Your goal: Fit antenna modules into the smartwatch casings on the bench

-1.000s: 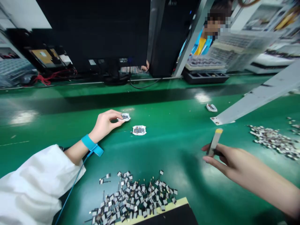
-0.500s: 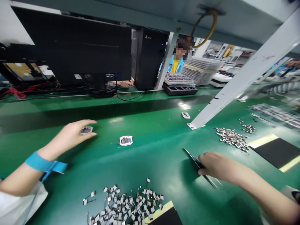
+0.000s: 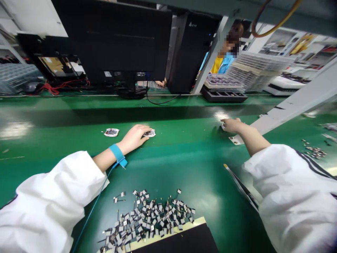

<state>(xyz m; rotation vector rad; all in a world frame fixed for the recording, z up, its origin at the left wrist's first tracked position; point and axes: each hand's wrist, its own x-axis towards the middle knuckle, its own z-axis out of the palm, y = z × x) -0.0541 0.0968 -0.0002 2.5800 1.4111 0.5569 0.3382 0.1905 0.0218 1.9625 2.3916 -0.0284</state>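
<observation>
My left hand (image 3: 134, 137), a blue wrist strap behind it, has its fingers closed round the edge of a small white-framed circuit board (image 3: 150, 133) lying on the green bench. To its left lies a second such board (image 3: 111, 132). Farther off on the right, my right hand (image 3: 231, 125) has its fingertips closed on a third white-framed board (image 3: 223, 126), mostly covered by the fingers. A pair of tweezers (image 3: 241, 185) lies on the bench below my right forearm, its rear end hidden by the white sleeve.
Many small grey parts with short leads (image 3: 155, 216) are heaped at the front, against a black mat (image 3: 179, 242) with a pale yellow edge. A slanted white post (image 3: 295, 95) stands beside my right hand. A monitor (image 3: 110, 42) and computer tower (image 3: 193, 52) line the back.
My left hand has let go of one board and moved right to another. My right hand has put down the tweezers and reached to the far board. The view has shifted.
</observation>
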